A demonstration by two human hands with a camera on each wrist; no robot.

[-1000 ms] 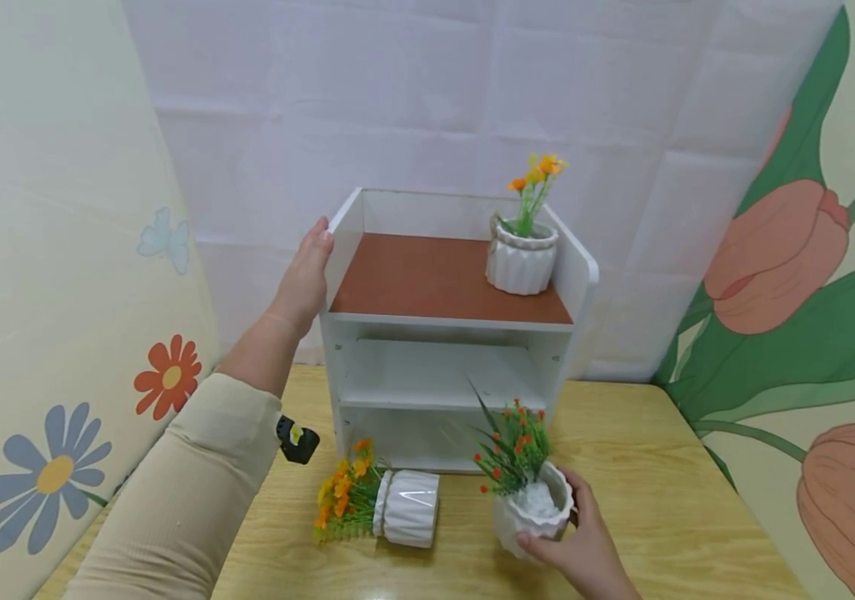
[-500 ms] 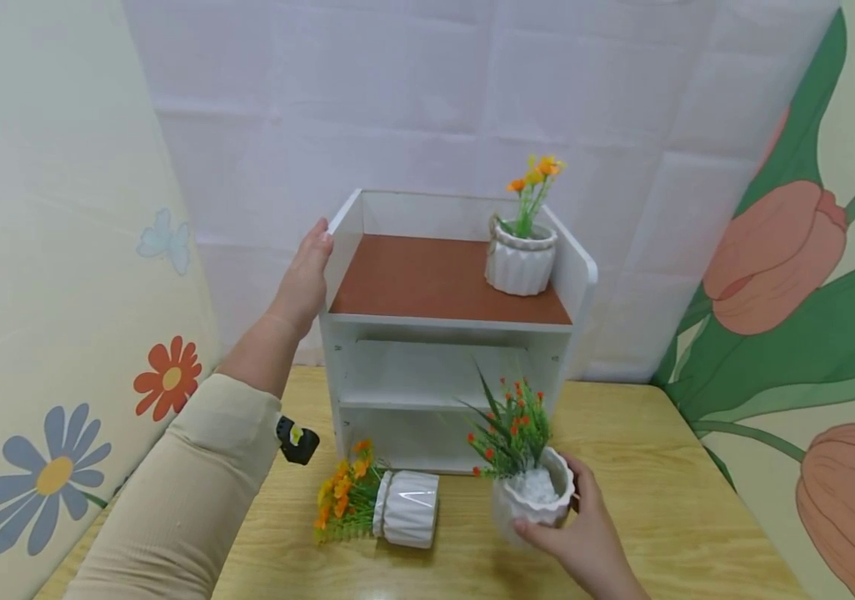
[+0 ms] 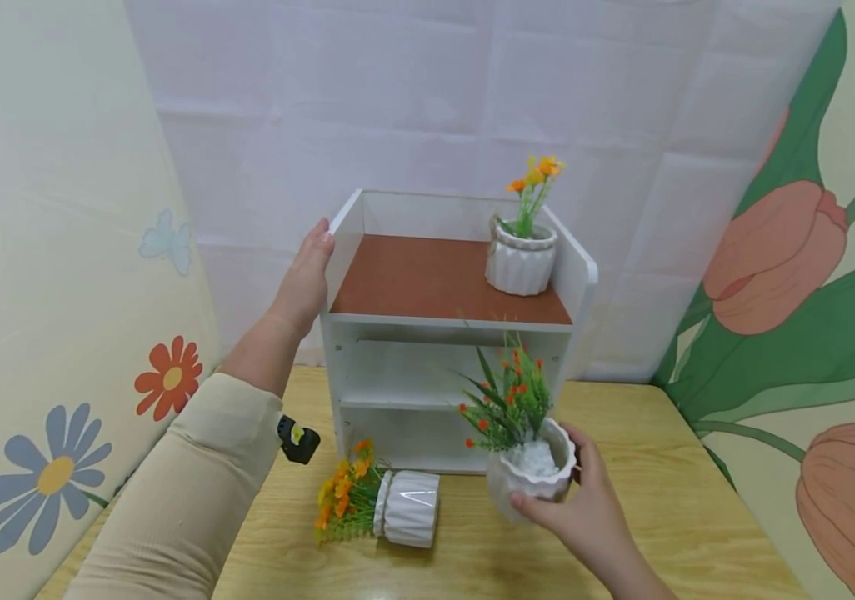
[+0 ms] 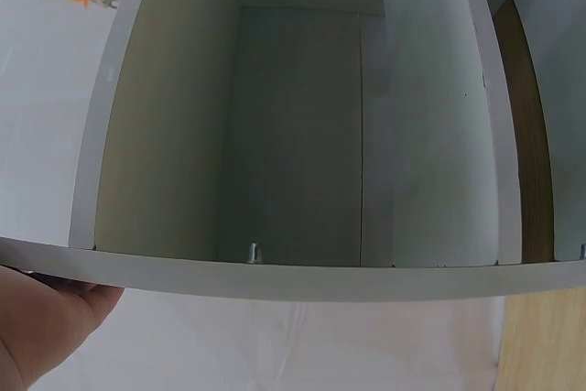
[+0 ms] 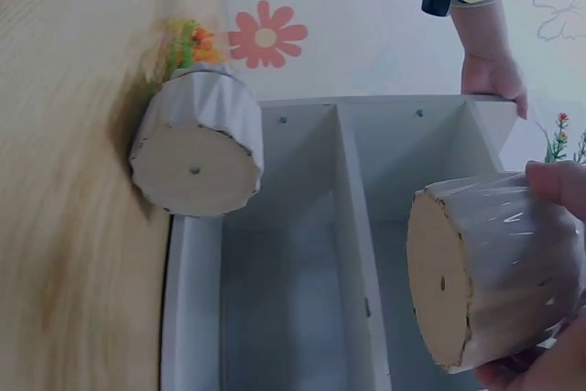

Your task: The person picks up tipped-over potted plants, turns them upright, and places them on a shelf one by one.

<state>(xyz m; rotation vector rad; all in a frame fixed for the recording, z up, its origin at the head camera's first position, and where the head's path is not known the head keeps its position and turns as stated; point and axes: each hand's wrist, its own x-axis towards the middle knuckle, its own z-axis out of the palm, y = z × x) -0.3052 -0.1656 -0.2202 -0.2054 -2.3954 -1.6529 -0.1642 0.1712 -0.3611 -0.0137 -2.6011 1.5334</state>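
Note:
My right hand [image 3: 585,508] grips a white ribbed flower pot [image 3: 521,483] with red flowers and green leaves, thumb on the near side. The right wrist view shows this pot [image 5: 494,272] off the table, its unglazed base facing the camera. On the upper left side panel of a white shelf unit [image 3: 450,321] rests my left hand [image 3: 305,279], fingers fairly straight. A second white pot [image 3: 408,508] with orange flowers lies on its side on the table. Another pot [image 3: 521,262] with orange flowers stands upright at the right of the brown top board.
Below the top board are a middle shelf [image 3: 435,375] and a lower compartment [image 3: 412,439]. The unit stands on a wooden table [image 3: 622,467] against a white cloth backdrop [image 3: 427,100]. Flower-printed panels flank both sides.
My right hand has lifted the red-flowered pot upward and its plant now reaches in front of the middle shelf. The left hand, shelf unit and other pots have stayed put.

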